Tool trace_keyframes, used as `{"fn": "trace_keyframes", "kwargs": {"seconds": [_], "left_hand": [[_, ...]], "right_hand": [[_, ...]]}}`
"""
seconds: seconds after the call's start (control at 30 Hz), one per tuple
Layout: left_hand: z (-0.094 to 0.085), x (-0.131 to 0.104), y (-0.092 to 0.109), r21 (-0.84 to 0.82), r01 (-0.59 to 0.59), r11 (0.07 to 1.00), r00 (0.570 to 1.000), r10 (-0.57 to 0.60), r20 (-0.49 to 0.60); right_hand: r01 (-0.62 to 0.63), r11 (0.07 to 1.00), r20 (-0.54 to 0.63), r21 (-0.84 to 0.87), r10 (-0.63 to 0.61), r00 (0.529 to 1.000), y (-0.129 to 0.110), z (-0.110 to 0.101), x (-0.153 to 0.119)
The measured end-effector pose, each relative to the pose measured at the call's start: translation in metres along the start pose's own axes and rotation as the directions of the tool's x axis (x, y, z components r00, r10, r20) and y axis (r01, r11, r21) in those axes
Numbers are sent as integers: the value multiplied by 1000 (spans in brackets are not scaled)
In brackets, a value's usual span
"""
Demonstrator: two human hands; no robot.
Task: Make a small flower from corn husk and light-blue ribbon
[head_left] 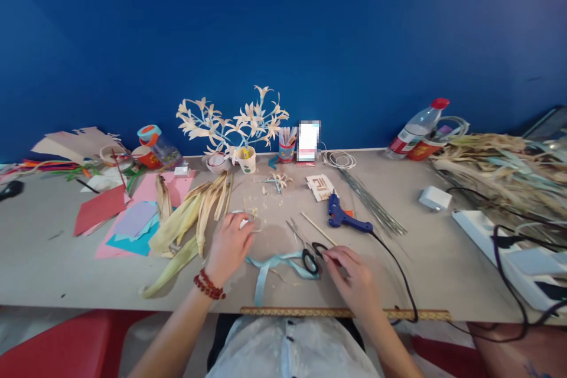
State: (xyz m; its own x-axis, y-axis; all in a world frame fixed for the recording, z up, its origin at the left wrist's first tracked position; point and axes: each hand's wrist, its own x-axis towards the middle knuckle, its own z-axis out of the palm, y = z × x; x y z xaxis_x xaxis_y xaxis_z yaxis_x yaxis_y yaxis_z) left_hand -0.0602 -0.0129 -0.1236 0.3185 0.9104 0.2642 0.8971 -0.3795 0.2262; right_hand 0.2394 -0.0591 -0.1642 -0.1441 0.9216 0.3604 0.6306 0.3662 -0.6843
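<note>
My left hand (230, 246), with a red bead bracelet at its wrist, is closed with curled fingers over a small white round thing (243, 222), mostly hidden beneath them. My right hand (352, 280) has its thumb and forefinger pinched at the black handle of the scissors (310, 261). The scissors lie on the table, blades slightly apart and pointing away to the left. Under and beside their handles runs a crumpled light blue ribbon (262, 277). A thin pale stick (318, 228) lies just beyond the scissors.
A blue glue gun (348, 220) with a trailing cord lies right of centre, near metal wires (374, 201). Dried corn husks (181, 221) and coloured paper (135, 218) lie left. Husk flowers (252, 121) stand behind. A power strip (496, 254) is at right, a patterned strip (301, 312) in front.
</note>
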Motion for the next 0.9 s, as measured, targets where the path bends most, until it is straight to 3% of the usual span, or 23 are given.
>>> {"fn": "trace_keyframes", "kwargs": {"seconds": [0.1,0.2,0.33,0.4,0.5,0.57,0.63,0.7,0.8,0.9], "left_hand": [[8,7,5,97,-52,994,998,49,34],[14,13,6,86,-77,993,997,73,38],[8,14,12,-197,-75,978,997,80,20],[-3,14,20,-437,-25,899,996,59,64],[-21,13,36,-707,144,692,973,33,230],[-29,12,44,-785,220,579,950,56,308],[-32,13,48,-815,249,523,937,82,339],[-31,12,49,-818,240,523,938,92,335],[-28,10,48,-795,198,573,957,62,282],[-22,4,49,-756,103,647,994,-48,95]], "right_hand": [[-5,1000,-15,6,5,1000,-1,2,-1],[-5,999,-28,39,6,1000,-6,2,-2],[-22,991,-19,133,25,999,-20,3,3],[-67,961,38,267,59,998,-30,7,11],[-247,779,211,577,150,966,-46,17,28],[-371,579,365,726,133,921,-56,24,38],[-446,436,442,781,119,889,-63,28,45],[-472,388,454,791,143,879,-67,29,47],[-482,397,447,781,184,875,-69,27,44],[-500,388,440,774,236,866,-68,26,38]]}}
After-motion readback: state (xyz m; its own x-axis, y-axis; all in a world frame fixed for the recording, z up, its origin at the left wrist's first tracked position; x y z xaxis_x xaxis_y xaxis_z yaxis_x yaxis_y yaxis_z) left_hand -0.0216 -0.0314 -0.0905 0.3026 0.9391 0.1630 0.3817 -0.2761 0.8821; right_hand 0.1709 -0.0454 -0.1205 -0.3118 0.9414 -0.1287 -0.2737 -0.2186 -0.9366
